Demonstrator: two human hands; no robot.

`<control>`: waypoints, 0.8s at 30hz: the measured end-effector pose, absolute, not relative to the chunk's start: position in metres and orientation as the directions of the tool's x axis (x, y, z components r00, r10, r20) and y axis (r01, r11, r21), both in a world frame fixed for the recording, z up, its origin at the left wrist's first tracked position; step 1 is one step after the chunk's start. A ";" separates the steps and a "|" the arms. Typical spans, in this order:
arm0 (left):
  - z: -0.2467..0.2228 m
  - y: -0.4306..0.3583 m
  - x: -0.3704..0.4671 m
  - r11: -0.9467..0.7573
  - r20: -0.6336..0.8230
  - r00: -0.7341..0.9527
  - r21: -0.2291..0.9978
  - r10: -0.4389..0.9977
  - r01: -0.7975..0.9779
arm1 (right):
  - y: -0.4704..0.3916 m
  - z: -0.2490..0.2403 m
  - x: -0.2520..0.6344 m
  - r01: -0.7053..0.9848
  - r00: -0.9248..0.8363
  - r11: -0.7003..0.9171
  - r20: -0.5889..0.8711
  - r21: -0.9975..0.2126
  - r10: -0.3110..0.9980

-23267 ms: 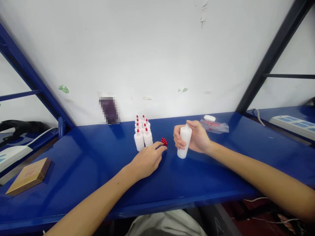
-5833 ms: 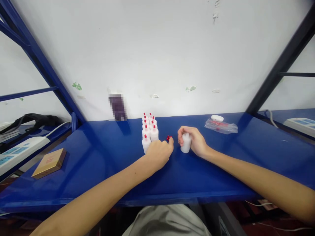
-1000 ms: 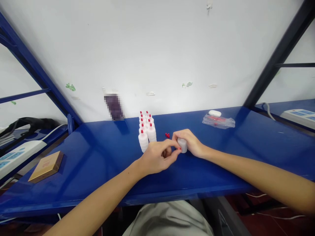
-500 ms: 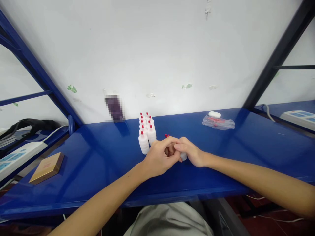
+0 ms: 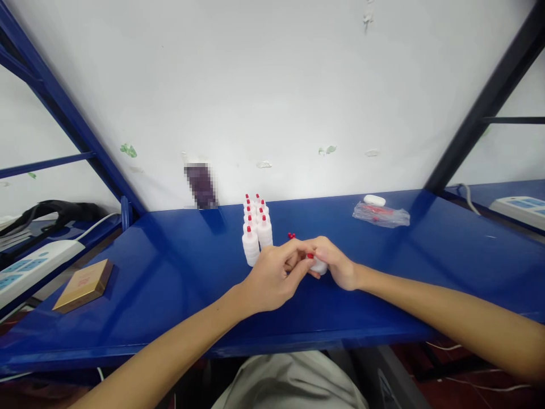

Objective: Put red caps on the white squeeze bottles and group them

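A white bottle (image 5: 320,266) lies tilted in my right hand (image 5: 338,264), whose fingers wrap round it. The thumb and forefinger of my left hand (image 5: 276,275) pinch at the small red cap (image 5: 310,256) on the bottle's tip. Both hands touch each other above the blue table. Left of them, several white bottles with red caps (image 5: 251,247) stand upright in two rows. Just behind my hands lie several loose red caps (image 5: 292,235).
At the back right are a clear plastic bag (image 5: 381,215) with red pieces inside and a white oval object (image 5: 374,200). A gold box (image 5: 84,286) lies at the left. A dark blurred object (image 5: 201,184) leans by the wall, and power strips flank the table.
The red cap on the held bottle has come into view between my fingertips. The whole view has shifted slightly, and more of the loose red caps shows.
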State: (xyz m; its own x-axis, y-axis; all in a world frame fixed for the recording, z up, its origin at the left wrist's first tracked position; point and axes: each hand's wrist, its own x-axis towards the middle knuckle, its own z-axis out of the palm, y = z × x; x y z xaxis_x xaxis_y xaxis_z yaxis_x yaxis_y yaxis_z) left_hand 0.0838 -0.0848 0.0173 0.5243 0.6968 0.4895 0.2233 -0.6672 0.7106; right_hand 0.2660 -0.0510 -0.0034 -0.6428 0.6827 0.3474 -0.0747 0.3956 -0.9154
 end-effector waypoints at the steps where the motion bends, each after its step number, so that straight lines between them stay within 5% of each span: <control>1: 0.017 -0.086 0.079 -0.669 0.498 0.504 0.703 0.705 0.242 | -0.048 -0.002 0.268 -0.056 -0.618 0.408 0.352 -0.911 0.703; 6: 0.011 -0.097 0.046 -0.641 0.424 0.493 0.613 0.760 0.461 | -0.025 0.004 0.278 0.278 -0.389 0.469 0.348 -0.838 0.853; 11: -0.003 -0.096 0.023 -0.607 0.376 0.495 0.294 0.783 0.738 | -0.013 0.002 0.280 0.731 -0.401 0.521 0.341 -0.440 0.850; 18: 0.003 -0.109 0.027 -0.697 0.593 0.533 0.066 0.603 0.714 | -0.010 -0.004 0.275 0.809 -0.484 0.544 0.273 -0.223 0.831; 24: 0.005 -0.125 0.031 -0.818 0.298 0.763 0.156 0.573 0.553 | -0.012 -0.001 0.275 0.772 -0.507 0.568 0.264 -0.285 0.821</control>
State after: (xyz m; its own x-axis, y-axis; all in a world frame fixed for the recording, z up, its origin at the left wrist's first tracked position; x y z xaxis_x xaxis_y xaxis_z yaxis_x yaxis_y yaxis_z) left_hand 0.0312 -0.1249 0.0047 0.7635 0.5731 0.2978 0.5532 -0.8183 0.1562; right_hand 0.2752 -0.0118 -0.0006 -0.5069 0.8207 0.2637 0.7720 0.5683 -0.2846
